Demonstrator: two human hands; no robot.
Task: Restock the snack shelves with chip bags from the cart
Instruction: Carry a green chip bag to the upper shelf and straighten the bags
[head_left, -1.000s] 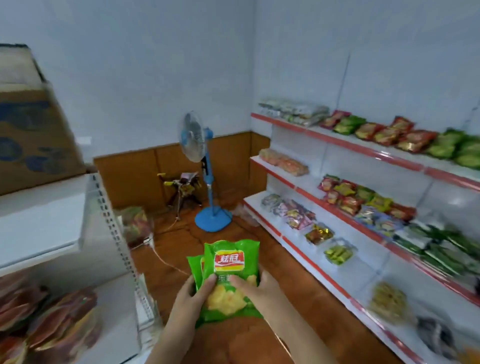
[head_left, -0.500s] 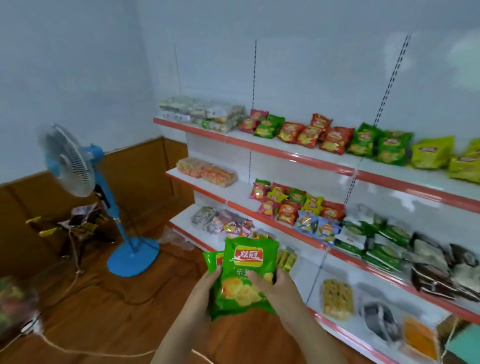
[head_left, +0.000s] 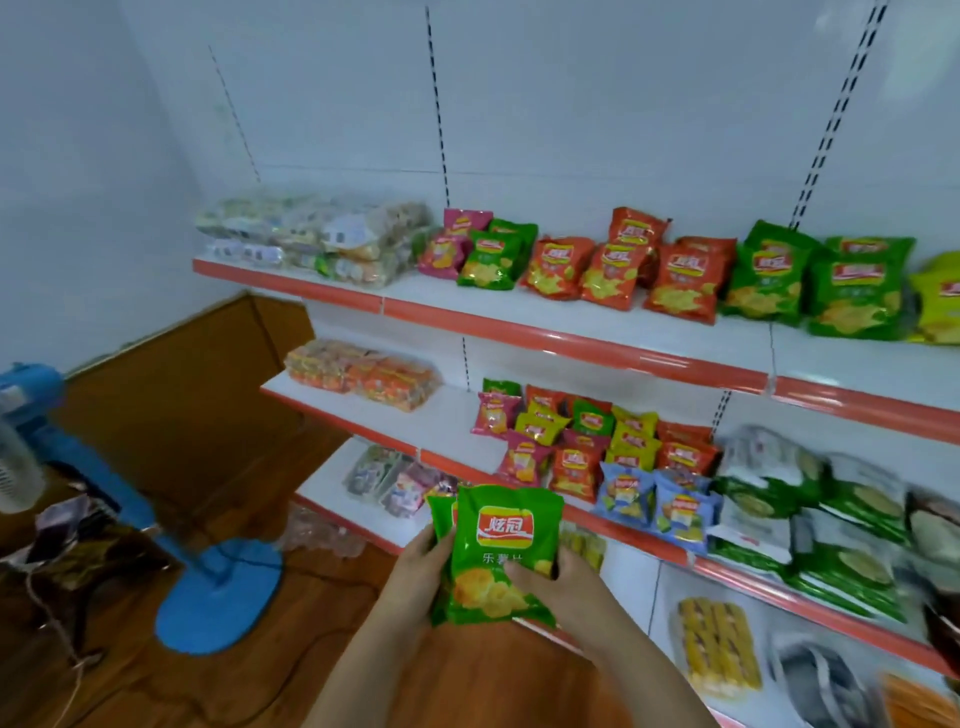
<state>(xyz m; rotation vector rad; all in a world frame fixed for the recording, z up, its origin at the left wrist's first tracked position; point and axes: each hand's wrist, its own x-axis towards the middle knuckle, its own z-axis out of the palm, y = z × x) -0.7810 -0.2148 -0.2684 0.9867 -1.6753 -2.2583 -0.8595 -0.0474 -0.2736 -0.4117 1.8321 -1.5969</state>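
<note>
I hold green chip bags (head_left: 498, 551) stacked one behind another, low in the middle of the view. My left hand (head_left: 415, 571) grips their left edge and my right hand (head_left: 558, 587) their lower right side. Ahead stands a white snack shelf unit with red edges (head_left: 571, 345). Its top shelf carries red, green and pink chip bags (head_left: 670, 275). On the middle shelf sit smaller mixed chip bags (head_left: 582, 441). The cart is out of view.
A blue standing fan (head_left: 208, 592) with a cable is on the wooden floor at left, beside a dark pile of items (head_left: 78, 540). Clear-wrapped snack packs (head_left: 311, 239) fill the shelves' left end. Green flat packs (head_left: 810, 530) and yellow packs (head_left: 719, 654) lie lower right.
My view has swung right and closer to the shelves; the fan has slid to the left edge. Both hands keep the same hold on the green bags.
</note>
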